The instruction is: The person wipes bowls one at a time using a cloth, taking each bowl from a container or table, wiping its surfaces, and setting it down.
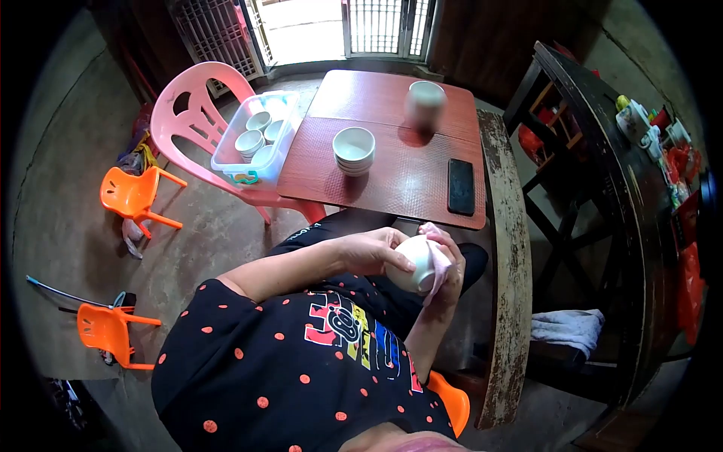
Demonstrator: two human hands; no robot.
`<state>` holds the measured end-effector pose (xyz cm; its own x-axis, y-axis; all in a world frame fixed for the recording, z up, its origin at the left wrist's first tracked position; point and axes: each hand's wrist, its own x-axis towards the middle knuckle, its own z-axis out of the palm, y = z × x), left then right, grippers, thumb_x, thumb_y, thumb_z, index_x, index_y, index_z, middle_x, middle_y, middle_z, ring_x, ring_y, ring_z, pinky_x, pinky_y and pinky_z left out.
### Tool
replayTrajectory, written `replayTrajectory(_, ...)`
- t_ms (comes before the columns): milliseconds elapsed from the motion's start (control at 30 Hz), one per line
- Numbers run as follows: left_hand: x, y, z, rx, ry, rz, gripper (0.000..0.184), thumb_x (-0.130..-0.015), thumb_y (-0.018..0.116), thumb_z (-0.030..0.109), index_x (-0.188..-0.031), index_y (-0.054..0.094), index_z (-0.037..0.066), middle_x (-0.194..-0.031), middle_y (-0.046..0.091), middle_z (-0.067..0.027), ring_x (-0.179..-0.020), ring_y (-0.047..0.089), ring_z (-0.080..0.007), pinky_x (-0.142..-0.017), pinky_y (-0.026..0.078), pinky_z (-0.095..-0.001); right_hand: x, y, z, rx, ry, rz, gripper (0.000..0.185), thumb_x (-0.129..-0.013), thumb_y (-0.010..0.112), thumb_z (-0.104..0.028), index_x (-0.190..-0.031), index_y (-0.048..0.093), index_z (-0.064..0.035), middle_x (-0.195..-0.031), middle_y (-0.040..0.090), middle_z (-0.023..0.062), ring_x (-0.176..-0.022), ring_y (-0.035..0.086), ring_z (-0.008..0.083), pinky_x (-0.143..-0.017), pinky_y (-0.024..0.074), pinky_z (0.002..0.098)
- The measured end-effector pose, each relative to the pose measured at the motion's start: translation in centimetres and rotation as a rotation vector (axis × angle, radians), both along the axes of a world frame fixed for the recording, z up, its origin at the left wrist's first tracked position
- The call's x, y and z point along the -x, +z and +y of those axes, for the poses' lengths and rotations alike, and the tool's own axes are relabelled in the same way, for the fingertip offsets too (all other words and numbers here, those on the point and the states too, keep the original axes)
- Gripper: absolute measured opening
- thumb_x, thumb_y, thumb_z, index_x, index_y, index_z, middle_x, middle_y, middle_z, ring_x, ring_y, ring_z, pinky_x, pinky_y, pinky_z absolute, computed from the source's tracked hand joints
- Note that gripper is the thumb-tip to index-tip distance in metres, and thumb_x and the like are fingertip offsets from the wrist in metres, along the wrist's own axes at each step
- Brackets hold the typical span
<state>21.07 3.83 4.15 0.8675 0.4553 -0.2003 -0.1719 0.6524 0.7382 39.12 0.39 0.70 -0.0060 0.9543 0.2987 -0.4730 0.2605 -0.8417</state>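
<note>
In front of my body, above my lap, I hold a white bowl (407, 264) tilted on its side. My left hand (374, 251) is closed on the bowl's left edge, with the thumb across its outside. On the other side, my right hand (453, 264) presses a pale pink cloth (440, 273) against the bowl; part of its fingers is hidden by the cloth. Beyond my hands, a short stack of white bowls (353, 148) stands on the reddish-brown table (392, 181). Farther back is a second white stack (426, 99), partly blurred.
A black phone (461, 187) lies near the table's right edge. A clear plastic box (260, 175) of bowls rests on a pink chair (167, 113). A worn wooden bench (506, 301) runs along my right. Small orange chairs (129, 194) stand at left.
</note>
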Motion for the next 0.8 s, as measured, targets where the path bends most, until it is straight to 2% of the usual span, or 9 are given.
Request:
replayTrajectory(167, -1.3, 1.5, -0.4, 0.173, 0.218, -0.309, 0.043, -0.076, 0.073, 0.01, -0.115, 0.056, 0.002, -0.108, 0.062, -0.0088, -0.102, 0.059, -0.0181, -0.096, 0.045, -0.038, 3.6, 0.3, -1.1, 0.018, -0.38, 0.138, 0.056, -0.093, 0.041, -0.046, -0.125, 0.046, -0.0003, -0.121, 0.054, 0.0154, -0.112, 0.053, 0.0284, -0.099, 0.0402, 0.0382)
replayTrajectory(233, -0.6, 0.6, 0.5, 0.232, 0.26, -0.215, 0.042, -0.077, 0.073, 0.011, -0.114, 0.056, 0.001, -0.107, 0.062, -0.0097, -0.103, 0.059, -0.0191, -0.097, 0.044, -0.0384, 5.8, 0.5, -1.2, 0.167, -0.328, 0.599, 0.06, -0.095, 0.035, -0.05, -0.136, 0.035, -0.0061, -0.127, 0.05, 0.0119, -0.115, 0.052, 0.03, -0.1, 0.0395, 0.0403)
replayTrajectory(367, 0.7, 0.6, 0.7, 0.297, 0.114, -0.191, 0.038, -0.08, 0.069, 0.014, -0.113, 0.056, 0.001, -0.107, 0.062, -0.0121, -0.098, 0.062, -0.0224, -0.089, 0.05, -0.0416, 2.2, 1.8, 0.2, -0.766, -0.635, -0.622, 0.044, -0.092, 0.049, -0.024, -0.131, 0.042, -0.005, -0.121, 0.054, 0.0145, -0.113, 0.054, 0.0308, -0.099, 0.0404, 0.0405)
replayTrajectory(400, 0.6, -0.3, 0.6, 0.333, 0.081, -0.179, 0.038, -0.081, 0.067, 0.014, -0.114, 0.055, 0.0, -0.107, 0.062, -0.0123, -0.096, 0.063, -0.0239, -0.086, 0.052, -0.0431, 1.3, 2.7, -0.4, -0.312, -0.201, -0.406, 0.033, -0.084, 0.049, -0.014, -0.113, 0.059, -0.0016, -0.116, 0.059, 0.0165, -0.112, 0.055, 0.0303, -0.098, 0.0409, 0.0405)
replayTrajectory(567, -0.1, -0.9, -1.0, 0.332, 0.052, -0.219, 0.041, -0.078, 0.071, 0.008, -0.115, 0.055, 0.001, -0.109, 0.062, -0.0108, -0.102, 0.061, -0.0225, -0.094, 0.047, -0.0428, -1.0, 4.9, 0.1, -0.384, 0.147, -0.42, 0.026, -0.075, 0.047, -0.008, -0.09, 0.067, 0.0019, -0.106, 0.064, 0.0193, -0.107, 0.058, 0.0332, -0.095, 0.0429, 0.0412)
replayTrajectory(633, -0.2, 0.5, -0.7, 0.282, 0.113, -0.304, 0.04, -0.079, 0.07, 0.01, -0.115, 0.055, 0.001, -0.109, 0.062, -0.0105, -0.102, 0.061, -0.0222, -0.095, 0.047, -0.0421, 0.2, 3.7, 0.1, -0.359, -0.1, -0.233, 0.026, -0.082, 0.049, -0.012, -0.101, 0.06, 0.0023, -0.108, 0.062, 0.0197, -0.107, 0.058, 0.0359, -0.095, 0.0433, 0.0424)
replayTrajectory(667, -0.2, 1.4, -0.8, 0.246, 0.189, -0.298, 0.041, -0.078, 0.072, 0.011, -0.115, 0.056, 0.001, -0.109, 0.062, -0.0104, -0.101, 0.061, -0.0214, -0.095, 0.046, -0.0405, 1.2, 3.2, 0.7, -0.799, -0.525, -0.521, 0.038, -0.091, 0.05, -0.027, -0.117, 0.047, 0.0006, -0.112, 0.057, 0.0202, -0.106, 0.057, 0.0375, -0.097, 0.043, 0.0448)
replayTrajectory(733, -0.4, 1.8, -0.6, 0.096, 0.276, -0.274, 0.042, -0.077, 0.073, 0.009, -0.114, 0.056, 0.0, -0.108, 0.062, -0.0096, -0.097, 0.062, -0.0179, -0.093, 0.047, -0.0354, 3.2, 0.9, 0.1, -0.626, -0.694, -0.53, 0.073, -0.085, 0.056, -0.052, -0.135, 0.03, -0.004, -0.126, 0.048, 0.0193, -0.114, 0.052, 0.0358, -0.099, 0.0418, 0.0451)
replayTrajectory(800, -0.2, 0.7, -0.1, -0.097, 0.254, -0.138, 0.038, -0.077, 0.072, 0.008, -0.112, 0.058, -0.001, -0.102, 0.064, -0.0081, -0.092, 0.062, -0.0144, -0.089, 0.048, -0.0309, 5.7, 0.0, -0.8, -0.254, -0.613, -0.149, 0.073, -0.086, 0.054, -0.053, -0.134, 0.034, -0.0022, -0.128, 0.047, 0.0177, -0.118, 0.049, 0.0319, -0.1, 0.0399, 0.0418)
